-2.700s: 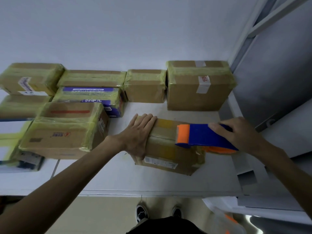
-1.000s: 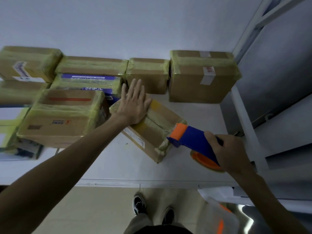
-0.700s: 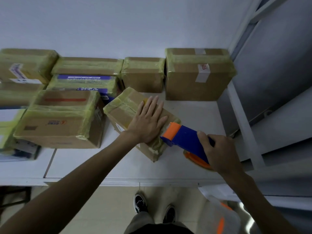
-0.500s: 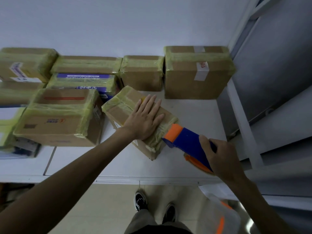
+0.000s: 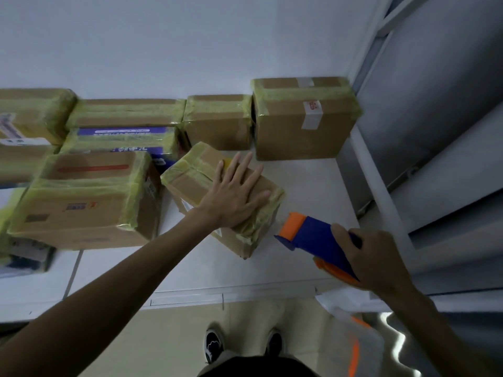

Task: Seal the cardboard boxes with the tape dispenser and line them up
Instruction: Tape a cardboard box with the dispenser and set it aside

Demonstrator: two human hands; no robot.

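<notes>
While taped boxes [image 5: 81, 202] crowd the left and upper middle of the frame, our left hand [image 5: 234, 194] lies spread flat on the skewed box [image 5: 190, 175] at centre of the worktop [image 5: 304, 186]. At lower right, our right hand [image 5: 378, 257] grips the dispenser [image 5: 313, 235], just beside that box.

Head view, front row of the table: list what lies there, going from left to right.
large tape-wrapped cardboard box with a red stripe → smaller angled tape-wrapped cardboard box → blue and orange tape dispenser → right hand, gripping the dispenser.
</notes>
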